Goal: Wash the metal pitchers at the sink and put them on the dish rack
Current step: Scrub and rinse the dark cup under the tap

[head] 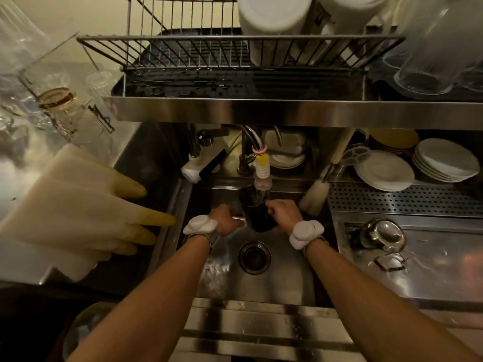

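My left hand and right hand grip 1 pitcher over the sink, under the tap nozzle. A brush leans beside it, and the dish rack sits above.

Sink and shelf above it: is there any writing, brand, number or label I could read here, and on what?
No text can be read.
The pitcher, dish rack, white containers and stacked plates show no lettering.
The glass jar at the left is too blurred to tell.
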`<control>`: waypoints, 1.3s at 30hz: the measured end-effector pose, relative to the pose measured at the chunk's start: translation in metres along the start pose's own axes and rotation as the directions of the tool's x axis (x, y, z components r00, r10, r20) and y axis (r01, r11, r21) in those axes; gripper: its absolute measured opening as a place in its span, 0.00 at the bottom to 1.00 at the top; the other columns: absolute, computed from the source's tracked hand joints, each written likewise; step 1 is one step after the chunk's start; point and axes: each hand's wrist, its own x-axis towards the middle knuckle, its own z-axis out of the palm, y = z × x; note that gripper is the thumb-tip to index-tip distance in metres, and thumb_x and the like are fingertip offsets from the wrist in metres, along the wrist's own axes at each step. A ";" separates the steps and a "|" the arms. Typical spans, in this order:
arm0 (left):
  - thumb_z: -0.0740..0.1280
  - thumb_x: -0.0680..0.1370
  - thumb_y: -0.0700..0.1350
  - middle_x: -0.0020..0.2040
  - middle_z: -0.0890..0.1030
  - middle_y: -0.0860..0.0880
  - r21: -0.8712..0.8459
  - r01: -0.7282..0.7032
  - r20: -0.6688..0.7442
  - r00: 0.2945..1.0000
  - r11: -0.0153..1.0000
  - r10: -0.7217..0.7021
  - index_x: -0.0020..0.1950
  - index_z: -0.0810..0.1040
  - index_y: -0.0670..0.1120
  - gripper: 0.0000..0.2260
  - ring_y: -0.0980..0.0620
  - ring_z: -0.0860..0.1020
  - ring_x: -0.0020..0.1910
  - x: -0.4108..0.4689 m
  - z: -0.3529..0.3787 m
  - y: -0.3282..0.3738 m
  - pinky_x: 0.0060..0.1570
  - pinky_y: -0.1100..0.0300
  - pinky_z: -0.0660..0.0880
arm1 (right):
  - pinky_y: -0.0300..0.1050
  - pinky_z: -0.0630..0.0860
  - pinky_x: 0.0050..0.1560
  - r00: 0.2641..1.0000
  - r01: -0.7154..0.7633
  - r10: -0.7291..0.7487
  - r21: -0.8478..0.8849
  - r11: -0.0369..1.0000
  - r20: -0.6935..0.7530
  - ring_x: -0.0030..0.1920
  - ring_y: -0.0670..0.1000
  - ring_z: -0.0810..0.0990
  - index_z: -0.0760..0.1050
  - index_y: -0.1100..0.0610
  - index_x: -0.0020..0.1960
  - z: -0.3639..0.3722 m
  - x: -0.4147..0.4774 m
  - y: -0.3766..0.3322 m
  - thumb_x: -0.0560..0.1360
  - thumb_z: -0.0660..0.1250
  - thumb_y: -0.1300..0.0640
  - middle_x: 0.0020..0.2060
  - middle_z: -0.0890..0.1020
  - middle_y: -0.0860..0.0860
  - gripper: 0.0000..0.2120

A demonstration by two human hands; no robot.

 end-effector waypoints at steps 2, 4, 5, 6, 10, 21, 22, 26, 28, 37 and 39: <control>0.69 0.74 0.47 0.63 0.79 0.46 0.014 0.050 -0.014 0.999 0.999 -0.050 0.65 0.76 0.47 0.19 0.46 0.77 0.63 0.001 0.002 -0.008 0.57 0.60 0.72 | 0.45 0.72 0.39 0.999 -0.033 0.029 0.103 0.994 0.033 0.34 0.50 0.73 0.72 0.54 0.36 -0.001 0.000 0.009 0.77 0.61 0.57 0.33 0.74 0.50 0.11; 0.70 0.73 0.49 0.65 0.78 0.45 0.015 0.097 -0.029 0.995 0.995 -0.096 0.66 0.75 0.47 0.22 0.45 0.76 0.63 0.003 0.002 -0.014 0.61 0.58 0.72 | 0.42 0.70 0.34 0.999 -0.028 0.026 0.127 0.991 0.024 0.32 0.46 0.71 0.72 0.51 0.37 -0.003 0.002 0.014 0.78 0.61 0.56 0.33 0.73 0.48 0.11; 0.71 0.73 0.49 0.65 0.77 0.45 0.011 0.110 -0.030 0.994 0.994 -0.109 0.66 0.75 0.47 0.22 0.45 0.76 0.64 0.004 0.002 -0.015 0.61 0.58 0.72 | 0.42 0.70 0.34 1.000 -0.011 0.009 0.119 0.993 0.015 0.31 0.45 0.71 0.72 0.50 0.36 -0.002 0.003 0.013 0.78 0.61 0.56 0.32 0.73 0.47 0.12; 0.71 0.73 0.50 0.65 0.77 0.44 0.010 0.114 -0.032 0.993 0.993 -0.114 0.66 0.75 0.47 0.23 0.45 0.76 0.64 0.005 0.002 -0.016 0.62 0.58 0.72 | 0.43 0.70 0.35 1.000 0.018 -0.020 0.098 0.995 0.019 0.31 0.45 0.70 0.71 0.50 0.36 0.000 0.005 0.011 0.78 0.60 0.56 0.32 0.73 0.47 0.12; 0.71 0.73 0.50 0.65 0.77 0.44 0.009 0.122 -0.022 0.992 0.992 -0.122 0.65 0.75 0.47 0.22 0.45 0.76 0.63 0.007 0.006 -0.022 0.61 0.57 0.72 | 0.47 0.71 0.42 0.998 0.049 -0.052 0.068 0.996 0.033 0.32 0.45 0.71 0.73 0.50 0.35 0.003 0.006 0.013 0.78 0.61 0.57 0.31 0.74 0.47 0.12; 0.71 0.73 0.50 0.64 0.78 0.44 0.019 0.037 -0.002 0.999 0.999 -0.037 0.65 0.75 0.44 0.22 0.45 0.76 0.63 0.008 0.004 -0.009 0.61 0.57 0.72 | 0.44 0.67 0.38 0.960 0.246 -0.278 -0.588 0.770 0.038 0.36 0.52 0.74 0.70 0.54 0.29 -0.021 -0.001 -0.006 0.77 0.64 0.51 0.29 0.74 0.51 0.19; 0.71 0.73 0.50 0.64 0.78 0.45 0.017 0.024 0.003 1.000 1.000 -0.024 0.65 0.76 0.45 0.22 0.46 0.76 0.63 0.007 0.005 -0.007 0.60 0.58 0.72 | 0.44 0.68 0.38 0.953 0.253 -0.300 -0.649 0.717 0.040 0.37 0.53 0.75 0.70 0.55 0.29 -0.024 -0.004 -0.010 0.77 0.64 0.51 0.31 0.75 0.52 0.18; 0.72 0.72 0.50 0.62 0.79 0.45 -0.012 -0.008 -0.002 1.000 1.000 0.008 0.64 0.77 0.45 0.22 0.47 0.78 0.60 0.006 0.005 -0.003 0.58 0.59 0.73 | 0.44 0.67 0.40 0.911 0.280 -0.407 -0.828 0.485 0.069 0.44 0.57 0.79 0.78 0.59 0.39 -0.034 -0.016 -0.028 0.77 0.62 0.50 0.39 0.77 0.56 0.15; 0.72 0.72 0.49 0.63 0.78 0.45 -0.025 -0.019 -0.020 1.000 1.000 0.018 0.65 0.76 0.44 0.23 0.47 0.77 0.62 0.004 0.005 -0.002 0.58 0.60 0.72 | 0.46 0.68 0.43 0.898 0.259 -0.432 -0.889 0.378 0.078 0.50 0.59 0.78 0.79 0.59 0.47 -0.037 -0.021 -0.035 0.77 0.60 0.49 0.47 0.80 0.58 0.15; 0.72 0.72 0.50 0.65 0.78 0.46 -0.036 -0.046 -0.041 0.998 0.998 0.045 0.65 0.75 0.45 0.23 0.47 0.76 0.63 -0.001 0.008 -0.003 0.59 0.60 0.71 | 0.58 0.65 0.62 0.885 0.187 -0.431 -0.982 -0.014 0.175 0.59 0.59 0.72 0.76 0.59 0.55 -0.039 -0.039 -0.054 0.78 0.58 0.52 0.55 0.77 0.59 0.14; 0.72 0.72 0.51 0.65 0.77 0.46 -0.041 -0.040 -0.040 0.998 0.998 0.039 0.66 0.75 0.45 0.23 0.47 0.76 0.63 -0.001 0.008 -0.003 0.60 0.59 0.71 | 0.58 0.65 0.62 0.885 0.188 -0.431 -0.982 -0.013 0.175 0.59 0.58 0.72 0.76 0.59 0.54 -0.040 -0.040 -0.054 0.78 0.59 0.53 0.55 0.78 0.59 0.13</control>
